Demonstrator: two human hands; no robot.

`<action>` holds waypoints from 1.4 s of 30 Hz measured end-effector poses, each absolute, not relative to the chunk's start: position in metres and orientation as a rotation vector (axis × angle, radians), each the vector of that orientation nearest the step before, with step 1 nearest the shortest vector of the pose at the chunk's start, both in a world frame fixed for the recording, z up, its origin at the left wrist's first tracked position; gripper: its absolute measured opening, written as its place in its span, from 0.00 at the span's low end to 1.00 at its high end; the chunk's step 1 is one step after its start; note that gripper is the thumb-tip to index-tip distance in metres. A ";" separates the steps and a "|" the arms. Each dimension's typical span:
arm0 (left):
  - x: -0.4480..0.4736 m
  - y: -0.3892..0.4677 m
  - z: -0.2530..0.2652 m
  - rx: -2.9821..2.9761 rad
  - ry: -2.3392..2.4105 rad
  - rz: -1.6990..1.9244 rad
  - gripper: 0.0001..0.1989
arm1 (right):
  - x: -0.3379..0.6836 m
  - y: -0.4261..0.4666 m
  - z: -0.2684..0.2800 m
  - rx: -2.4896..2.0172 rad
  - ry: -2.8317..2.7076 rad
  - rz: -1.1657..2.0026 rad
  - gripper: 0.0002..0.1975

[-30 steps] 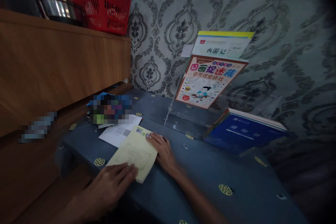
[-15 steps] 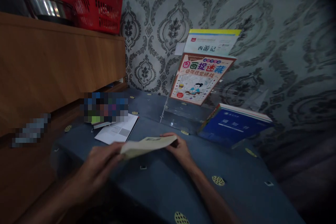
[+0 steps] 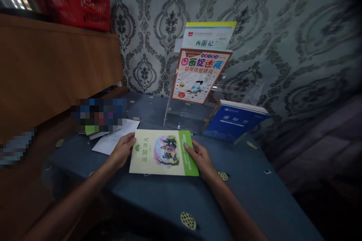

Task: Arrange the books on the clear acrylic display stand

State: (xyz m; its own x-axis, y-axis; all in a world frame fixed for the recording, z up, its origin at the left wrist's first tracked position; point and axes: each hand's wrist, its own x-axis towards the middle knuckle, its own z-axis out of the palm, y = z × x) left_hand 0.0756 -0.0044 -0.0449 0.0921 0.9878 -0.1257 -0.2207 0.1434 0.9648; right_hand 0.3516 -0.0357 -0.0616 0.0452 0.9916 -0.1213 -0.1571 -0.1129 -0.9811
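Observation:
A thin pale-green book [image 3: 147, 163] with a bright green band and a picture of people under a tree is held sideways in front of me. My left hand [image 3: 123, 150] grips its left edge, and my right hand [image 3: 201, 157] grips the banded edge with the thumb on the cover. Beyond it stands a clear acrylic rack [image 3: 181, 115]. On the rack rest a brown-bordered picture book [image 3: 198, 79], a white book with a yellow top [image 3: 206, 34] behind it, and lower right a blue book [image 3: 232, 122] in front of other books.
A white-paged book [image 3: 109, 143] and a blurred-out pile of books [image 3: 98, 115] lie at the left of the cloth-covered table [image 3: 158, 207]. A wooden cabinet [image 3: 56, 60] stands left, bearing a red basket [image 3: 82, 0] and a metal pot [image 3: 19, 2]. Patterned wallpaper [image 3: 147, 19] is behind.
The book in my hands has turned from nearly edge-on to showing its front cover. Both hands still hold it. My view has shifted a little to the right.

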 end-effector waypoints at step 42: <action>0.081 0.019 -0.098 2.534 1.247 0.686 0.23 | 0.345 -0.029 -0.093 -1.612 -2.197 0.115 0.23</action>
State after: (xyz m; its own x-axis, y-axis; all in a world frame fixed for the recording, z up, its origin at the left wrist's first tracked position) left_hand 0.0811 0.0191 -0.0977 0.5268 0.7929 0.3062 0.6831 -0.6093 0.4026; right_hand 0.3453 -0.0289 -0.0926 -0.2463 0.9289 0.2766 0.8950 0.3275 -0.3029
